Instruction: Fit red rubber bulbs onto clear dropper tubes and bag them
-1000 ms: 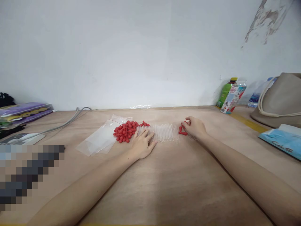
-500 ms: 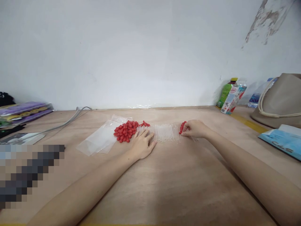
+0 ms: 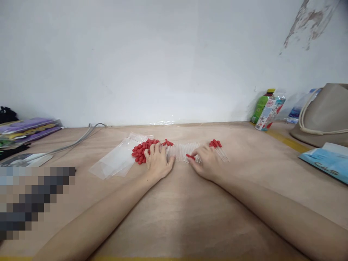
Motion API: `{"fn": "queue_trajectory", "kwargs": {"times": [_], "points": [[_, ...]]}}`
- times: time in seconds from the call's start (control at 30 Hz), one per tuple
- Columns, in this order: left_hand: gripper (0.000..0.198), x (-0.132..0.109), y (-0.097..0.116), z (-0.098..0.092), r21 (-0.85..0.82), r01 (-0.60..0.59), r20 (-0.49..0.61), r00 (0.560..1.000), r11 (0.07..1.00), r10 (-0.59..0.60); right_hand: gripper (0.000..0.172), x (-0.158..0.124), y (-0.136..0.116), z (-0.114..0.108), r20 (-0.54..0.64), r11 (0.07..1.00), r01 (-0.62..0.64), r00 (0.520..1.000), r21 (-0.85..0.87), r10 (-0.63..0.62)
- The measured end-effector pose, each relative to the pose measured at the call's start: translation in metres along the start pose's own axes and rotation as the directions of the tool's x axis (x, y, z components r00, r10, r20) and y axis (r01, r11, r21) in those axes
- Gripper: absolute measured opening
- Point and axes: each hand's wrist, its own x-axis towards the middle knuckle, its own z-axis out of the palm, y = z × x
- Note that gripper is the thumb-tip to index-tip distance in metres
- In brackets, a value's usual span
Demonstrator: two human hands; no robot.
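A pile of small red rubber dropper bulbs [image 3: 140,152] lies left of a row of thin clear tubes [image 3: 181,151]. My left hand [image 3: 158,162] rests at the pile's right edge, over the left end of the tubes, its fingers bent and spread with the thumb apart. Between the thumb and fingers of my right hand [image 3: 206,163], slightly blurred, is one red rubber bulb [image 3: 190,156], held above the tubes. Past that hand, several tubes with red bulbs on their ends [image 3: 215,144] lie side by side. A few loose bulbs [image 3: 167,142] sit behind the tubes.
Clear plastic bags [image 3: 114,159] lie flat left of the pile. A grey cable [image 3: 73,146] and packaged purple items [image 3: 32,128] are far left. Bottles [image 3: 268,110], a beige bag [image 3: 323,112] and a blue tissue pack [image 3: 326,163] stand or lie right.
My right hand has moved left from the capped tubes to the clear row, with a red bulb now showing in its fingers. My left hand has shifted left onto the pile's edge.
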Motion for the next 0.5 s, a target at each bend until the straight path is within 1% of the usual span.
{"fn": "queue_trajectory", "kwargs": {"times": [0.03,0.13,0.27,0.37,0.5], "points": [[0.036,0.001,-0.002,0.001,0.013,0.016,0.004,1.0,1.0,-0.016,0.015,-0.005,-0.008,0.003,0.012,0.999,0.045,0.999,0.015,-0.046],[0.031,0.003,-0.005,0.005,0.035,0.032,0.021,0.999,0.999,-0.033,0.017,-0.013,-0.019,0.004,0.021,0.995,0.094,0.995,0.025,-0.094],[0.023,0.005,-0.007,0.007,0.058,0.031,0.028,0.999,0.998,-0.033,0.013,-0.015,-0.017,0.0,0.041,0.994,0.105,0.993,0.032,-0.107],[0.019,0.006,-0.006,0.008,0.072,0.02,0.013,1.0,0.997,-0.021,0.013,-0.017,-0.016,-0.002,0.092,0.995,0.095,0.991,0.034,-0.098],[0.019,0.007,-0.005,0.008,0.074,0.028,0.004,1.0,0.997,-0.029,0.015,-0.017,-0.018,-0.005,0.153,0.996,0.083,0.984,0.032,-0.087]]}}
